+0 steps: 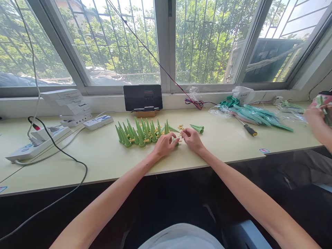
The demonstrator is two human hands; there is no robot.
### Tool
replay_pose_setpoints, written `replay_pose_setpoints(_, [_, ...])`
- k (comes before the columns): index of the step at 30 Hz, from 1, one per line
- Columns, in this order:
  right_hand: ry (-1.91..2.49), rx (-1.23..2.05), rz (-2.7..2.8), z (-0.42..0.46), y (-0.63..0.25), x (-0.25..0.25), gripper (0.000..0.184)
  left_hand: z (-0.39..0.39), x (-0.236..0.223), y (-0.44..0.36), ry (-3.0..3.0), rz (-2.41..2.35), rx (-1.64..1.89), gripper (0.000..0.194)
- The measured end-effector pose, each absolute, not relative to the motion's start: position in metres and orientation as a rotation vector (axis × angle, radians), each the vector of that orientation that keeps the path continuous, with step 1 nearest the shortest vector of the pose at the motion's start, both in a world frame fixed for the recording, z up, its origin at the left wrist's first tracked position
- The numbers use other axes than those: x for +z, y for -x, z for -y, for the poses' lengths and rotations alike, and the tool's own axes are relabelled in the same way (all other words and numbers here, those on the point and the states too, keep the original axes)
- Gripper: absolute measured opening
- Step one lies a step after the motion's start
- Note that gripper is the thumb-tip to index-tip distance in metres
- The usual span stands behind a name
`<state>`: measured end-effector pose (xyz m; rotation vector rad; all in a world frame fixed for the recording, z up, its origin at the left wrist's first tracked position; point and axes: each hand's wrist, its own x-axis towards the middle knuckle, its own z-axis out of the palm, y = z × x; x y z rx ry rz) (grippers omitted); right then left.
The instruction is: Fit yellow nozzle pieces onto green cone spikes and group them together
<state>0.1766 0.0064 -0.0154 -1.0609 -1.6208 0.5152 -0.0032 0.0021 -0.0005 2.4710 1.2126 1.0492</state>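
Note:
My left hand is closed, its fingertips around a green cone that is mostly hidden behind them. Close beside it, my right hand pinches a small yellow piece between thumb and fingertips. The two hands almost touch above the table. To the left, several green pointed cones stand upright in a cluster, with small yellow pieces among them. Beyond my hands lies a small pile of yellow pieces. A pair of green cones lies on its side past my right hand.
A black tablet leans at the back of the table. Stacked white boxes and a power strip with cables occupy the left. Rightward are a screwdriver, green plastic strips and another person's hand.

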Motion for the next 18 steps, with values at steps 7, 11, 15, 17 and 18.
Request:
replay_pose_setpoints(7, [0.973,0.613,1.663,-0.0019,-0.1741,-0.0129,0.028,-0.0057,-0.0023,0.0035,-2.535,-1.03,1.109,0.027])
replay_pose_setpoints(11, [0.945,0.638,1.684,-0.002,-0.1738,-0.0137,0.025,-0.0067,-0.0034,0.0037,-2.535,-0.991,1.148,0.027])
replay_pose_setpoints(15, [0.937,0.634,1.713,-0.0016,-0.1736,-0.013,0.024,-0.0062,-0.0029,0.0036,-2.532,-0.976,1.152,0.028])
replay_pose_setpoints(17, [0.942,0.617,1.722,-0.001,-0.1735,-0.0121,0.024,-0.0059,-0.0026,0.0034,-2.531,-0.969,1.157,0.028])
replay_pose_setpoints(18, [0.948,0.607,1.727,-0.0007,-0.1735,-0.0116,0.025,-0.0058,-0.0026,0.0034,-2.53,-0.967,1.163,0.028])
